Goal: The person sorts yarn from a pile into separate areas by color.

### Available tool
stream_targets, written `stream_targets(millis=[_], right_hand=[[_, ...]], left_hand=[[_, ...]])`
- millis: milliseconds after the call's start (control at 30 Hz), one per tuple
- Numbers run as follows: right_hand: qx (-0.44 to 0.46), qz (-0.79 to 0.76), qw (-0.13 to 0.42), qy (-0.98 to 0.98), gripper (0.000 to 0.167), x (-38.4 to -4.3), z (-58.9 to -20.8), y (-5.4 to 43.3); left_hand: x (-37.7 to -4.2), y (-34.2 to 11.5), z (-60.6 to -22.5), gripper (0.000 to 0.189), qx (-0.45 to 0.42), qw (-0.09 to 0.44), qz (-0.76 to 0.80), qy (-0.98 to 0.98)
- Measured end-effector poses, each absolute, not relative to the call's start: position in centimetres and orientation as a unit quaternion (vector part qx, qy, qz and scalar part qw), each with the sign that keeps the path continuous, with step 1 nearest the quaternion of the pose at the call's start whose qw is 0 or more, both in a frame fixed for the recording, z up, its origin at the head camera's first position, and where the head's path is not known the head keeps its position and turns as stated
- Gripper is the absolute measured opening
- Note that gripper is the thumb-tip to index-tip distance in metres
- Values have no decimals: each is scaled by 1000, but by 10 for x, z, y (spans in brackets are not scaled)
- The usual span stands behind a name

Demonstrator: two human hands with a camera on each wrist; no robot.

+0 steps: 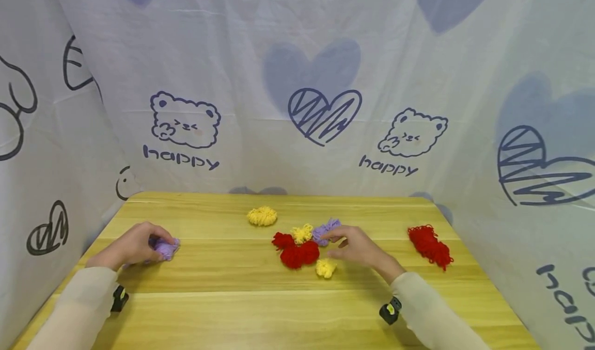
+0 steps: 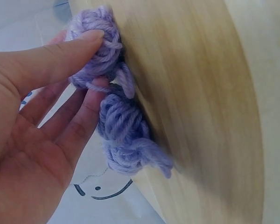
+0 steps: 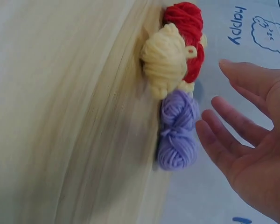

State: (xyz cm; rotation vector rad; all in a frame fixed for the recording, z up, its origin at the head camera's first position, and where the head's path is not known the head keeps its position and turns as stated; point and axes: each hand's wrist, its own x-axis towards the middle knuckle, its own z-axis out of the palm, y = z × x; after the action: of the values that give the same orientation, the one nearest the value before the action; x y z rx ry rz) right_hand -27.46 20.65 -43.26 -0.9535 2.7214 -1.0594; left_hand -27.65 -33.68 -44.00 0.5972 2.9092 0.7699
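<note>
At the left of the table, my left hand [image 1: 139, 244] pinches a purple yarn bundle [image 2: 95, 60] between thumb and fingers. More purple yarn [image 2: 126, 133] lies right beside it on the wood; whether it is a separate bundle I cannot tell. My right hand [image 1: 355, 244] hovers over the central group with its fingers loosely spread and holds nothing. Closest to it is another purple yarn bundle [image 3: 177, 130], tied at the middle. A small yellow bundle [image 1: 326, 268] sits just in front of that hand, and a red yarn bundle [image 1: 299, 253] lies to its left.
Another yellow bundle [image 1: 302, 233] touches the group from behind. Farther back lies a larger yellow bundle [image 1: 262, 216]. A red bundle [image 1: 429, 247] lies alone at the right side of the wooden table [image 1: 223, 314]. Printed cloth [image 1: 251, 133] hangs around the back and sides.
</note>
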Motion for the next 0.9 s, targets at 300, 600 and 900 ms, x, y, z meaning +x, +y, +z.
stream_targets(millis=[300,600,900], right_hand=[[-344,-333,21,878,35,-277,-435,184],[-373,-293,6,880,33,-281,-444,169],[-344,-269,26,899,35,-279,-449,162]], left_hand=[[-276,-337,-440,33,197,34,246,948],[-277,-338,-441,33,198,35,245,948],[-277,-338,-442,33,194,38,248,948]])
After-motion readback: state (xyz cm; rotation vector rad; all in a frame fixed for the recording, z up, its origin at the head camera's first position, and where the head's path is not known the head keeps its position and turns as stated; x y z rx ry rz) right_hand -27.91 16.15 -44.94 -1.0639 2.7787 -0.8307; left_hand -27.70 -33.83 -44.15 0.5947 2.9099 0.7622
